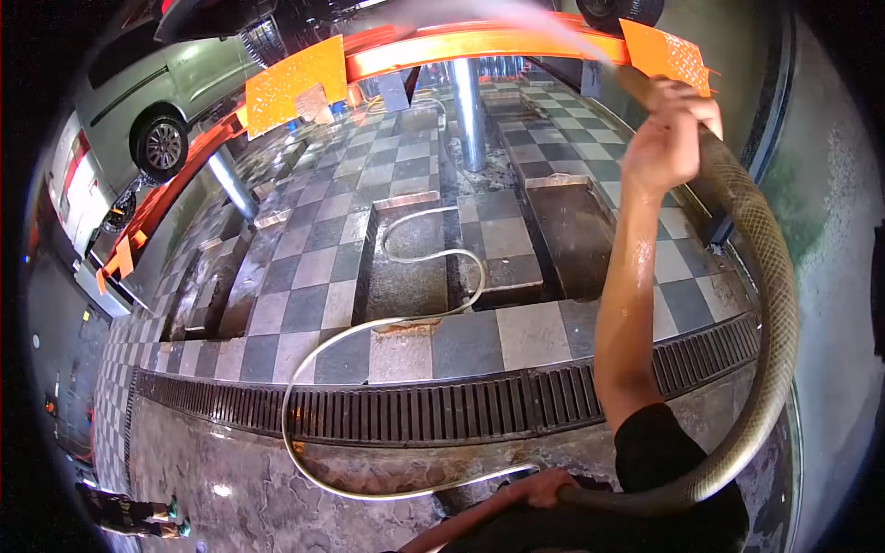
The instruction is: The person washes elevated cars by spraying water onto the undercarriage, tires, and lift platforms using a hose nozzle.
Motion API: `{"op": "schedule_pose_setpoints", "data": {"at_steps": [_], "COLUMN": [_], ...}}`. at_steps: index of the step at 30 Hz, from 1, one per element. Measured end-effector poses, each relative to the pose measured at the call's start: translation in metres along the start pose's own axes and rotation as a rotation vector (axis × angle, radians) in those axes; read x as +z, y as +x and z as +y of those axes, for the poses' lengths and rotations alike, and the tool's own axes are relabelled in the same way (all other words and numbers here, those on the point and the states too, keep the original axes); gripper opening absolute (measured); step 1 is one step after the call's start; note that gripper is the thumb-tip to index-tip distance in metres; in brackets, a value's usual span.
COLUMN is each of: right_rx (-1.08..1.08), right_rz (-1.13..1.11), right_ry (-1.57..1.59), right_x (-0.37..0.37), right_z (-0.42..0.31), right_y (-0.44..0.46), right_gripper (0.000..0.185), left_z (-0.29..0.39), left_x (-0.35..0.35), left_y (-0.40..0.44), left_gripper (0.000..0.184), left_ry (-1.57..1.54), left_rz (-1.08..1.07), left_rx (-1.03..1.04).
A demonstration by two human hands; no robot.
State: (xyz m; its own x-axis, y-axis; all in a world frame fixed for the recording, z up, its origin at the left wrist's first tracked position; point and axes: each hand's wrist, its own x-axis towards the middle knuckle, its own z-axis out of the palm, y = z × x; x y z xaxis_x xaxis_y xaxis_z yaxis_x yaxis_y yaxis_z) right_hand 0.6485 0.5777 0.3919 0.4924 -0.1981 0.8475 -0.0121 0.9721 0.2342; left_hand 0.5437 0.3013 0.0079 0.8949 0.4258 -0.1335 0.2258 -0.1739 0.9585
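Raised at the upper right, my right hand (668, 138) is wrapped round a braided hose (779, 276) close to its spraying end. A white jet of water (516, 17) shoots from that end toward the upper left, across an orange lift beam (479, 51). From the right hand the hose loops down the right side to my left hand (550, 488), which is closed round it low in front of my body. Past the left hand, the thinner-looking length of hose (323, 346) snakes over the floor.
Recessed pits (406, 286) break up the checkered tile floor (461, 350). A metal drain grate (415, 412) crosses in front. A steel lift post (468, 115) stands behind. A raised light-coloured vehicle (184, 88) is at left, a wall (834, 276) at right, another person's legs (152, 518) lower left.
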Motion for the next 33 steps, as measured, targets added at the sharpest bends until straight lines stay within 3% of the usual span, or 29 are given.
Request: {"op": "schedule_pose_setpoints", "data": {"at_steps": [3, 5, 9, 11, 12, 13, 15, 17, 19, 22, 23, 25, 27, 28, 31, 33], "right_rx": [0.038, 0.167, 0.183, 0.056, 0.009, -0.02, -0.027, -0.018, -0.022, 0.031, 0.061, 0.01, 0.034, -0.025, 0.043, 0.107], "right_rz": [-0.014, -0.111, -0.272, -0.092, -0.08, 0.066, 0.252, 0.339, 0.35, 0.007, -0.018, -0.19, -0.1, 0.074, 0.261, 0.283], "right_ry": [0.105, 0.346, 0.251, 0.04, -0.119, -0.232, -0.194, -0.129, -0.161, 0.022, 0.129, 0.009, -0.077, -0.223, -0.155, -0.102], "right_x": [0.006, 0.024, 0.022, 0.005, -0.017, -0.028, -0.045, -0.059, -0.051, -0.03, -0.019, -0.027, -0.041, -0.044, -0.038, -0.018], "right_z": [0.0, -0.009, -0.015, -0.008, -0.001, 0.003, 0.001, 0.001, 0.001, 0.002, -0.002, 0.007, 0.01, 0.011, 0.007, 0.012], "right_y": [-0.006, -0.017, -0.02, -0.013, -0.009, -0.004, 0.009, 0.017, 0.014, 0.0, -0.007, -0.007, -0.002, -0.001, 0.003, -0.014], "right_gripper": [0.014, 0.014, 0.013, 0.011, 0.009, 0.009, 0.01, 0.01, 0.01, 0.01, 0.009, 0.007, 0.006, 0.007, 0.012, 0.013], "left_z": [-0.006, 0.012, 0.0, 0.0, 0.0, -0.002, -0.013, -0.037, -0.023, -0.01, -0.008, -0.002, 0.002, 0.001, -0.016, -0.027], "left_x": [-0.002, -0.008, 0.0, 0.001, 0.001, 0.0, 0.001, 0.011, 0.008, 0.004, 0.004, 0.003, -0.001, 0.0, 0.008, 0.014], "left_y": [0.008, 0.007, 0.011, 0.005, 0.003, 0.002, 0.003, 0.006, 0.004, 0.007, 0.007, 0.006, -0.001, -0.006, -0.027, -0.039], "left_gripper": [0.046, 0.046, 0.046, 0.046, 0.046, 0.046, 0.045, 0.044, 0.041, 0.039, 0.039, 0.039, 0.039, 0.039, 0.037, 0.036], "left_ry": [0.032, -0.072, 0.031, 0.091, 0.091, 0.002, -0.084, -0.002, 0.029, -0.01, 0.023, 0.054, 0.02, 0.012, -0.077, 0.026], "left_rz": [-0.067, -0.127, -0.07, 0.075, 0.077, 0.02, -0.027, 0.03, 0.091, 0.008, 0.033, 0.067, 0.004, 0.03, 0.206, 0.371], "left_rx": [0.0, -0.066, 0.054, 0.097, 0.093, 0.007, -0.075, 0.106, 0.148, 0.129, 0.144, 0.163, 0.015, 0.018, 0.058, 0.128]}}
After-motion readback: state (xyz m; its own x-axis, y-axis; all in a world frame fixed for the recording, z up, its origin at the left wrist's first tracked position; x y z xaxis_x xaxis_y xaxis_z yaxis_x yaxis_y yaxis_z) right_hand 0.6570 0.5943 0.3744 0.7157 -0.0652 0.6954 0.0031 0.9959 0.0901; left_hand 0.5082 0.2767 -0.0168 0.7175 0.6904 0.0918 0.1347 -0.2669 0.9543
